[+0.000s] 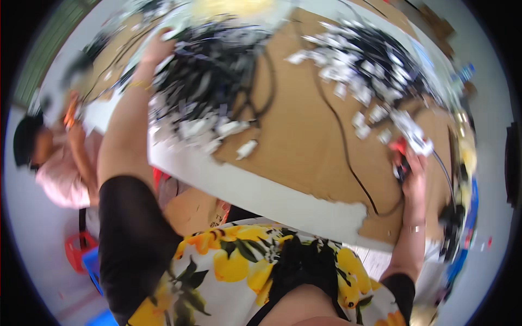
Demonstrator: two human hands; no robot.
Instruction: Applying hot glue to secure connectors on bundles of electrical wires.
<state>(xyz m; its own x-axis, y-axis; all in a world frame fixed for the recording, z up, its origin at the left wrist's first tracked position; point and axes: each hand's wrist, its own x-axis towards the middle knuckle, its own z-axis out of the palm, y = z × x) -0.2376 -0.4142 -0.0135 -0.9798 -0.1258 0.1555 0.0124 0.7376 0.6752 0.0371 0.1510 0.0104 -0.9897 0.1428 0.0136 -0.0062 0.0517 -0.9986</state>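
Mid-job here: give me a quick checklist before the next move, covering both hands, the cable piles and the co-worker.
1. Left hand at the left cable pile: ok, at its far left edge.
2. Left hand's grip on a cable: cannot tell, blurred.
3. Right hand holding the red-and-black object: ok, though its exact kind is unclear.
4. Piles separate: ok, cardboard shows between the left one and the right cable pile.
5. Cardboard between them free of strays: not ok, a loose black cable crosses it.
6. Co-worker apart from both hands: ok, off to the left.
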